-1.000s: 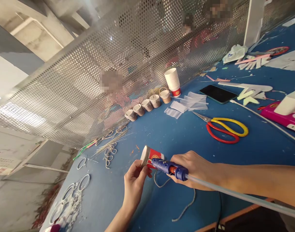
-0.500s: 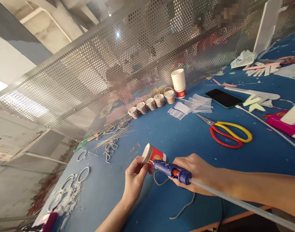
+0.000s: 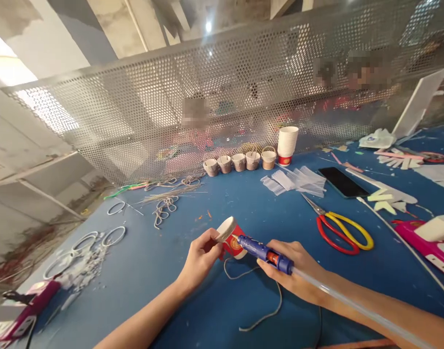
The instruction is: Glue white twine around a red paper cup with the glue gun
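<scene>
A red and white paper cup (image 3: 238,242) is pinched at its rim by the closed fingers of my left hand (image 3: 203,254). Grey cord is wound round the cup just under the rim, and its loose end (image 3: 260,317) trails over the blue table. My right hand (image 3: 292,264) is closed around a blue hot glue gun (image 3: 260,249), with a long clear glue stick (image 3: 327,288) coming out of its back. The gun's nozzle points at the cup's side near the cord; whether it touches I cannot tell.
Several cord-covered cups (image 3: 238,162) stand in a row beside a stack of paper cups (image 3: 287,145). Scissors (image 3: 340,228), a phone (image 3: 342,182), clear strips (image 3: 298,182) and a pink power strip (image 3: 431,242) lie rightward. Wires and cord (image 3: 167,206) and white rings (image 3: 114,236) lie leftward. A perforated metal screen (image 3: 141,97) borders the back.
My view has tilted and levelled out. The cup has turned more upright in my left hand, and the glue gun's nozzle now sits against or near its side, below the cord.
</scene>
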The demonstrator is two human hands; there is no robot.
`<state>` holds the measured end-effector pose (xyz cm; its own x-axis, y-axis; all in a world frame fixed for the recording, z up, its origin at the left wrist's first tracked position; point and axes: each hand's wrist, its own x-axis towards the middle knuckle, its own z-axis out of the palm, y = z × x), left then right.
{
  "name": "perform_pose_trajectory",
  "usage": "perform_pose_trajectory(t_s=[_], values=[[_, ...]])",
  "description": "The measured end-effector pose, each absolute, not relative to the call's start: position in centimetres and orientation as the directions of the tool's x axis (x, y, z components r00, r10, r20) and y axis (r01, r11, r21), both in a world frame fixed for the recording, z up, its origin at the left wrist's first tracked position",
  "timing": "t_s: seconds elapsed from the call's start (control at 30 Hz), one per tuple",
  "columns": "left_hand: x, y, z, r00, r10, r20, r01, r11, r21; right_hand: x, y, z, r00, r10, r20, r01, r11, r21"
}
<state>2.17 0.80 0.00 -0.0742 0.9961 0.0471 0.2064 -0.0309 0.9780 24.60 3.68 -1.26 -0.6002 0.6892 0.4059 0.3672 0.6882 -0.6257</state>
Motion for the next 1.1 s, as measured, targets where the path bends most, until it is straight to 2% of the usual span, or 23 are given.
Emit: perform_pose_trajectory(t_s=[0.1,0.6,0.8,1.0,1.1], values=[[2.1,0.8,-0.1,-0.062,0.997,0.038,0.167,-0.027,0.986,24.5,3.5,-1.0,-0.592,0.708,0.386,0.366,0.663,-0.653],[0.8,1.0,-0.9,0.021,0.999,0.032,0.068,-0.033,0.997,24.3,3.0,-1.2,-0.532,0.762,0.370,0.469,0.628,-0.620],[0.8,0.9,-0.8,0.035,0.999,0.039,0.065,-0.042,0.997,24.5,2.7,-0.5,-0.490,0.801,0.345,0.469,0.576,-0.670],[0.9,1.0,-0.7,0.042,0.998,0.037,0.057,-0.040,0.998,24.0,2.0,-0.7,-0.549,0.756,0.358,0.467,0.632,-0.618],[1.0,0.9,-0.6,0.041,0.999,0.035,0.067,-0.038,0.997,24.0,1.9,-0.8,-0.525,0.769,0.365,0.486,0.623,-0.613]])
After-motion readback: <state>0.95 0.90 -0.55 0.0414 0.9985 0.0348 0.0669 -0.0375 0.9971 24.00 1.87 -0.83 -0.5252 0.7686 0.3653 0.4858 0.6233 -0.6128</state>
